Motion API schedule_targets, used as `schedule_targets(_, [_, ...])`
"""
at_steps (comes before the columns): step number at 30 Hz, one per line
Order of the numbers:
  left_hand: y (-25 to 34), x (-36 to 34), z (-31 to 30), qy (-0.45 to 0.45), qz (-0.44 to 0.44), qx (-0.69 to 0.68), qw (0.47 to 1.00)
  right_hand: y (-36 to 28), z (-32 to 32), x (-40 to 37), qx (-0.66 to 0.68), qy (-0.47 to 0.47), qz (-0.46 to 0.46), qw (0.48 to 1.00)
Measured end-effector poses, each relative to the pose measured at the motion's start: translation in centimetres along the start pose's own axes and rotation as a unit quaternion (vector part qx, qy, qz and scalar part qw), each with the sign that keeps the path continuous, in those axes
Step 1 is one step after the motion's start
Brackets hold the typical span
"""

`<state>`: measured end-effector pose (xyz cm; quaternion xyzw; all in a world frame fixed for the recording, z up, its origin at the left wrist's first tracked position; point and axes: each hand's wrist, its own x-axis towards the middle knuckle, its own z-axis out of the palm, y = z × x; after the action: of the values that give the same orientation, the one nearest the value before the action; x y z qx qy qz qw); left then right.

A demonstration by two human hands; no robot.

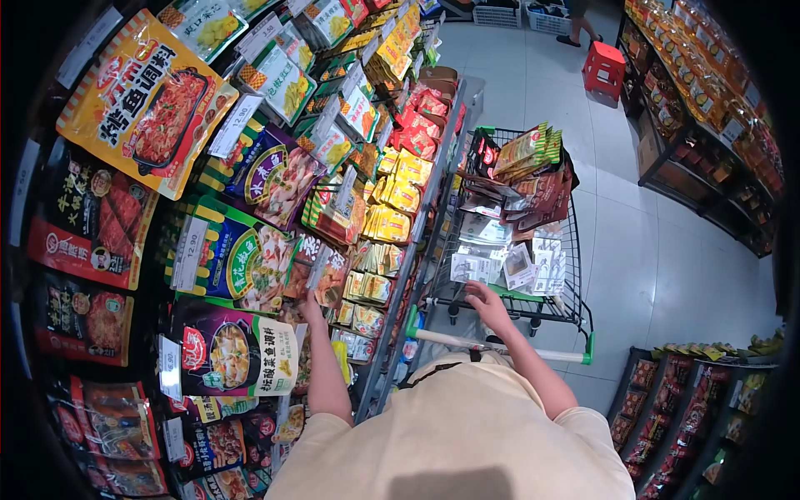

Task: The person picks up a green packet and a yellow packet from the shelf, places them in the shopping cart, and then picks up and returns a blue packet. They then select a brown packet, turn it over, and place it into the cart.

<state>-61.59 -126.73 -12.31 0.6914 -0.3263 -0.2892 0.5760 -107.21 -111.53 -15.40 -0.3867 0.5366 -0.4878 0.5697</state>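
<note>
My left hand (311, 306) reaches in among the seasoning packets on the shelf at left. It is at a reddish-brown packet (332, 275) with white lettering, behind a price tag. Its fingers are small and partly hidden, so I cannot make out whether they grip anything. Near it are a green seasoning pouch (265, 260) and a purple-and-white pouch (237, 354). My right hand (487, 304) is over the near end of the shopping cart (573, 258), above the handle, with its fingers apart and nothing in them. White cards or packets (518, 265) lie in the cart.
Yellow-green packets (527, 152) and brown packets (542, 198) are piled at the cart's far end. A red stool (604, 71) stands up the aisle near a person's legs (581, 21). Stocked shelves (708, 125) line the right side.
</note>
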Motion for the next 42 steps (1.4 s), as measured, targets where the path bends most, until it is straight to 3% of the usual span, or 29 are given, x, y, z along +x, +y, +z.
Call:
schedule_targets(5, [2.0,-1.4,0.3,0.004,-0.009,0.078,0.997,-0.5,-1.3,-0.3,0.01,0.017,0.022,1.0])
schedule_targets(8, [-1.3,0.5,-0.7,-0.028,-0.059,0.083,0.994,-0.6,-1.9,-0.5,0.016,0.032,0.026,0.999])
schedule_targets(10, [-4.0,0.7,-0.6,-0.023,-0.028,0.032,0.999,0.0,-2.3,-0.5,0.019,0.041,0.017,0.999])
schedule_targets(12, [-4.0,-2.1,0.4,0.073,0.016,0.052,0.996,0.4,-2.8,-0.7,0.015,0.054,0.025,0.998])
schedule_targets(14, [-4.5,-4.7,0.4,0.053,0.014,0.132,0.99,0.6,-3.1,-0.9,0.011,0.071,0.035,0.997])
schedule_targets(16, [-6.0,-7.3,1.6,0.127,-0.058,0.062,0.988,0.1,-3.4,-1.2,-0.048,0.098,0.029,0.994])
schedule_targets(17, [-6.5,-9.1,2.5,0.107,-0.09,0.004,0.99,-0.6,-3.8,-1.4,-0.045,0.102,0.031,0.993])
schedule_targets(19, [-5.8,-13.4,4.6,0.083,-0.124,-0.05,0.988,-1.8,-4.6,-1.9,-0.206,0.104,0.052,0.972])
schedule_targets(21, [-3.8,-17.1,6.5,-0.104,-0.157,0.004,0.982,-1.4,-5.2,-2.3,-0.271,0.119,0.04,0.954])
schedule_targets(22, [-3.7,-17.7,7.3,-0.106,-0.16,0.007,0.981,-0.9,-5.7,-2.5,-0.338,0.13,0.023,0.932])
schedule_targets(24, [-3.4,-18.6,8.9,-0.367,-0.096,0.142,0.914,0.6,-6.5,-2.8,-0.354,0.127,0.023,0.926])
schedule_targets(25, [-2.9,-18.9,9.9,-0.366,-0.098,0.144,0.914,0.8,-6.7,-2.8,-0.368,0.124,0.02,0.921])
schedule_targets(26, [-2.5,-19.1,11.1,-0.44,-0.041,0.257,0.86,0.9,-7.0,-2.8,-0.368,0.122,0.022,0.922])
schedule_targets(27, [-2.5,-19.2,12.0,-0.504,0.016,0.364,0.783,0.4,-7.2,-2.9,-0.354,0.094,0.08,0.927])
schedule_targets(28, [-3.1,-19.2,12.8,-0.505,0.014,0.365,0.782,0.0,-7.4,-2.9,-0.339,0.066,0.139,0.928])
schedule_targets(30, [-3.7,-19.3,14.6,-0.464,0.131,0.371,0.793,0.4,-7.5,-2.8,-0.335,0.075,0.121,0.932])
schedule_targets(38, [-2.9,-19.1,16.1,-0.405,0.106,0.503,0.756,2.3,-8.7,-0.1,-0.27,0.084,0.117,0.952])
schedule_targets(42, [-2.0,-19.6,16.6,-0.396,0.096,0.52,0.751,2.0,-9.6,4.6,-0.245,0.14,0.094,0.955])
